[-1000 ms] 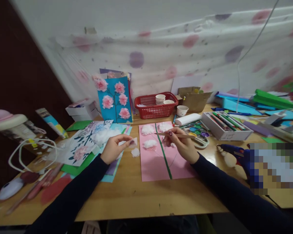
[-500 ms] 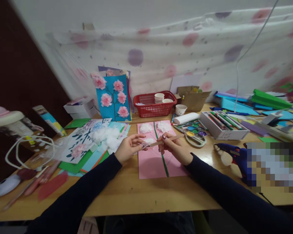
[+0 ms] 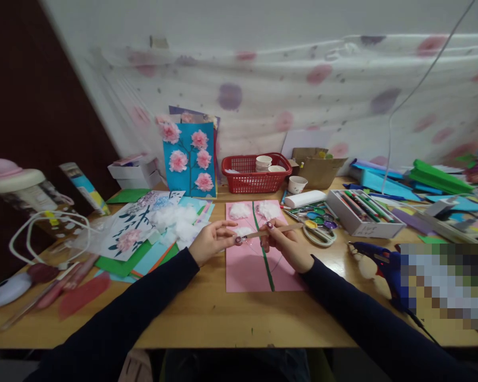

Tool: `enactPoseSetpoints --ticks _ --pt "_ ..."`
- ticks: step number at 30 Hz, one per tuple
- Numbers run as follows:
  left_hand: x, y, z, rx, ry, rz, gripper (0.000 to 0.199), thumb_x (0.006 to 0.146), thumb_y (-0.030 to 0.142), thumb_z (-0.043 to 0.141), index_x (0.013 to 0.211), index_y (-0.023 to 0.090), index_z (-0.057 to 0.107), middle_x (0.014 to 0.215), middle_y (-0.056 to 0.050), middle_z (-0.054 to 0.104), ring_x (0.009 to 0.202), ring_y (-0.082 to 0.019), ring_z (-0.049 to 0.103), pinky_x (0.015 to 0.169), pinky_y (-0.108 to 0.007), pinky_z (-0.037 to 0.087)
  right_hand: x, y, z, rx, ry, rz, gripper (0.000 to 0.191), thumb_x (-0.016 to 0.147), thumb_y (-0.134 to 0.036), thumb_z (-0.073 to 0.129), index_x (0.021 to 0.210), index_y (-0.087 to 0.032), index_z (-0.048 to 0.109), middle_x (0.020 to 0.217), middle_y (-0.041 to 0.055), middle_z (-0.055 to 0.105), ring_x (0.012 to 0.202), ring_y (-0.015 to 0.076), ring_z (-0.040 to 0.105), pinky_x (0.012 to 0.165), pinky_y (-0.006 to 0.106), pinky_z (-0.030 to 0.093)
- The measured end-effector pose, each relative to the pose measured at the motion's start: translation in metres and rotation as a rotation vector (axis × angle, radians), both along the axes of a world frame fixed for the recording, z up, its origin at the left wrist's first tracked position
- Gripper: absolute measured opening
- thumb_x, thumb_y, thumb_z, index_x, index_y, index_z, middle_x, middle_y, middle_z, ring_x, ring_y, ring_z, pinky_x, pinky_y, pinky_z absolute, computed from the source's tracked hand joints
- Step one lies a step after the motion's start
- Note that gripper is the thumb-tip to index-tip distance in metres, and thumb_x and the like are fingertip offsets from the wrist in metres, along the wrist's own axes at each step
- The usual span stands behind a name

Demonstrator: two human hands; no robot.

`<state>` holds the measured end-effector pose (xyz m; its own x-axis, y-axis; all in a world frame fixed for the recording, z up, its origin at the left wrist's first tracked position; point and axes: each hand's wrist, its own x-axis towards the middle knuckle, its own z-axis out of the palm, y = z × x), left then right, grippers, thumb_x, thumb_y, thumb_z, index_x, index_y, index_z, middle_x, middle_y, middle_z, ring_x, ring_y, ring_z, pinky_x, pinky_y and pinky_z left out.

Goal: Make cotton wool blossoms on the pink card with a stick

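Observation:
Above a pink sheet (image 3: 242,273), my right hand (image 3: 286,241) pinches a slim, tan, wooden-looking stick (image 3: 290,227) that slants slightly up to the right. My left hand (image 3: 212,242) has thumb and fingertip together at the stick's left end, its other fingers stretched out; whatever sits in that pinch is too small to make out fully. Painted down the sheet is a green stem (image 3: 266,260) with thin lines branching from it. White cotton tufts (image 3: 239,211) lie on the sheet's upper part, and another tuft shows partly behind my fingers.
Loose cotton (image 3: 177,220) lies on papers at left. Behind stand a blue flower picture (image 3: 183,175) and a red basket (image 3: 255,183). To the right are scissors (image 3: 322,237), a paint palette (image 3: 322,217), a box of pens (image 3: 364,225) and a blue glue gun (image 3: 376,254).
My view has shifted slightly. The stick has moved a little to the right with my right hand, and my left fingers now meet at its left end.

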<state>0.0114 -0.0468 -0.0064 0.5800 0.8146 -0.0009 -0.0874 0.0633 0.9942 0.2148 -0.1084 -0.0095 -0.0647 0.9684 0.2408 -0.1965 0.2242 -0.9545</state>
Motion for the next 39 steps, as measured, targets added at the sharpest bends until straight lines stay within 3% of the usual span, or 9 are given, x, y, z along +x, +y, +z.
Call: enactPoseSetpoints --ticks 3,8,16,26,32,39 --pt "0.000 0.000 0.000 0.027 0.020 0.016 0.050 0.058 0.015 0.075 0.103 0.012 0.053 0.081 -0.004 0.067 0.075 -0.016 0.067 0.078 -0.030 0.048 0.000 0.000 0.001 0.004 -0.024 -0.012 0.026 0.083 -0.043 0.056 0.080 -0.018 0.053 0.058 -0.0018 0.056 0.049 0.0110 0.051 0.048 0.025 0.040" --pt "0.000 0.000 -0.003 0.042 -0.005 -0.018 0.046 0.062 0.012 0.071 0.104 0.012 0.051 0.079 -0.004 0.069 0.076 -0.016 0.067 0.083 -0.034 0.047 0.003 0.002 0.000 -0.002 0.012 -0.111 0.030 0.084 -0.046 0.053 0.077 -0.017 0.054 0.054 -0.0017 0.054 0.047 0.0106 0.049 0.048 0.026 0.039" --pt "0.003 -0.003 -0.005 0.039 0.022 -0.001 0.050 0.060 0.012 0.072 0.105 0.012 0.050 0.080 -0.004 0.067 0.077 -0.014 0.065 0.079 -0.030 0.047 -0.009 -0.005 0.001 -0.022 -0.002 0.024 0.026 0.083 -0.043 0.056 0.076 -0.018 0.052 0.052 -0.0032 0.054 0.048 0.0113 0.050 0.050 0.026 0.039" --pt "0.002 -0.004 -0.001 0.094 -0.008 -0.056 0.055 0.062 0.010 0.069 0.111 0.013 0.045 0.085 -0.005 0.066 0.081 -0.015 0.065 0.082 -0.031 0.047 -0.006 -0.002 -0.003 -0.033 -0.039 0.024 0.027 0.084 -0.043 0.054 0.077 -0.017 0.053 0.053 -0.0030 0.054 0.049 0.0108 0.051 0.051 0.026 0.040" --pt "0.000 -0.003 0.002 0.084 0.001 -0.051 0.056 0.064 0.015 0.070 0.113 0.013 0.043 0.090 -0.008 0.066 0.081 -0.015 0.065 0.081 -0.033 0.047 -0.007 -0.002 -0.003 -0.041 -0.037 0.003 0.028 0.082 -0.045 0.056 0.077 -0.018 0.053 0.057 -0.0018 0.057 0.050 0.0109 0.053 0.052 0.027 0.043" --pt "-0.001 -0.001 -0.001 0.105 0.029 -0.014 0.059 0.061 0.013 0.073 0.112 0.013 0.044 0.081 -0.001 0.061 0.074 -0.013 0.066 0.076 -0.028 0.049 -0.005 -0.001 -0.001 -0.013 -0.020 -0.102 0.032 0.082 -0.049 0.055 0.078 -0.018 0.054 0.058 -0.0010 0.057 0.050 0.0113 0.052 0.051 0.027 0.042"
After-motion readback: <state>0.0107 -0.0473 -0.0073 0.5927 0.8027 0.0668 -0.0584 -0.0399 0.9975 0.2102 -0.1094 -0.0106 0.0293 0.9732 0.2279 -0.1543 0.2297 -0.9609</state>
